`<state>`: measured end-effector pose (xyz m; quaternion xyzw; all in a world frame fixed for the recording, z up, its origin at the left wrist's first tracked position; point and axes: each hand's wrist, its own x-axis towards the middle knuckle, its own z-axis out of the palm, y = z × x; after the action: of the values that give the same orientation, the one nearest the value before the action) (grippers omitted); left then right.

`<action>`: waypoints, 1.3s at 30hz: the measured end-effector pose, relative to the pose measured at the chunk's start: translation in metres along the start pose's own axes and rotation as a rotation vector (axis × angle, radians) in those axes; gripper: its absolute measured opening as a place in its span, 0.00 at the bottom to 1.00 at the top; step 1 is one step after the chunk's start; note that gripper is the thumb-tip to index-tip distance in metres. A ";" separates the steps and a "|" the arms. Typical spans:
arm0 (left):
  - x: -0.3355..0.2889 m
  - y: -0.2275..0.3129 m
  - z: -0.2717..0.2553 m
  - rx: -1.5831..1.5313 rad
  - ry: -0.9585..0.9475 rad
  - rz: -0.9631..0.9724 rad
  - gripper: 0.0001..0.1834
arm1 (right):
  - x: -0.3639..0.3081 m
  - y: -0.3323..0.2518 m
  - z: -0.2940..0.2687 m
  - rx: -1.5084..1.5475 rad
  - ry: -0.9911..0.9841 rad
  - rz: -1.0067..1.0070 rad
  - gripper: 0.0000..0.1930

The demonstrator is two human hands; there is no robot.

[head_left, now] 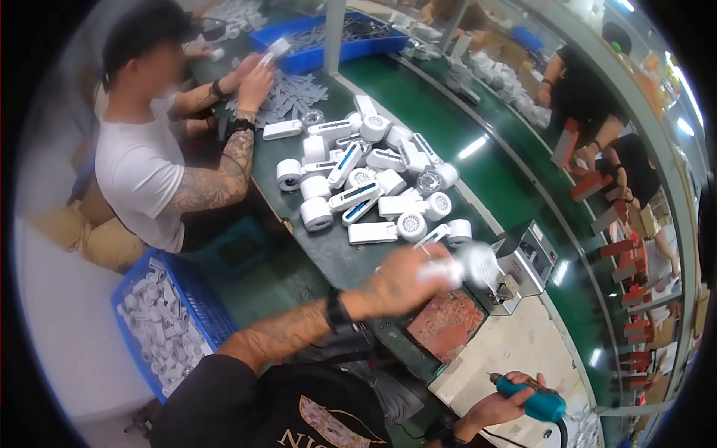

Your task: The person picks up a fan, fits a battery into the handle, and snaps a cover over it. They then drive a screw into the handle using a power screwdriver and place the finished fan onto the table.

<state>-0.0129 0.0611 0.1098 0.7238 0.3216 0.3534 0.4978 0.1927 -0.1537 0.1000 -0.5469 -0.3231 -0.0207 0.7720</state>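
Note:
My left hand [407, 280] is stretched across the bench and closed on a white handheld fan body [478, 264], smeared by motion. Beside that body stands a metal screw feeder [523, 261]; I cannot tell whether they touch. Down at the lower right, my right hand [504, 409] is wrapped round a teal electric screwdriver [544, 405], its tip pointing left and a dark cable trailing from it. Beyond my left hand lies a loose pile of white fan bodies [362, 194], some with round grilles, some with open handles showing blue inside.
A reddish board [447, 326] lies on the bench before the feeder. A blue crate [213, 317] of white parts stands at left. Across the bench, a co-worker [142, 164] handles a white part near grey strips [299, 97]. A green conveyor [478, 160] runs beyond.

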 end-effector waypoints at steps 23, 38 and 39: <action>-0.026 -0.054 0.007 0.454 0.039 0.539 0.16 | -0.042 0.057 0.000 -0.558 -0.117 0.062 0.29; -0.048 -0.072 0.032 0.286 -0.040 0.449 0.17 | -0.065 0.066 0.003 -0.529 -0.289 0.249 0.15; -0.046 -0.056 0.034 0.322 -0.160 0.448 0.21 | -0.063 0.064 0.003 -0.590 -0.311 0.194 0.15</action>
<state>-0.0164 0.0235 0.0393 0.8722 0.1652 0.3407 0.3096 0.1659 -0.1456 0.0146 -0.7713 -0.3634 0.0440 0.5207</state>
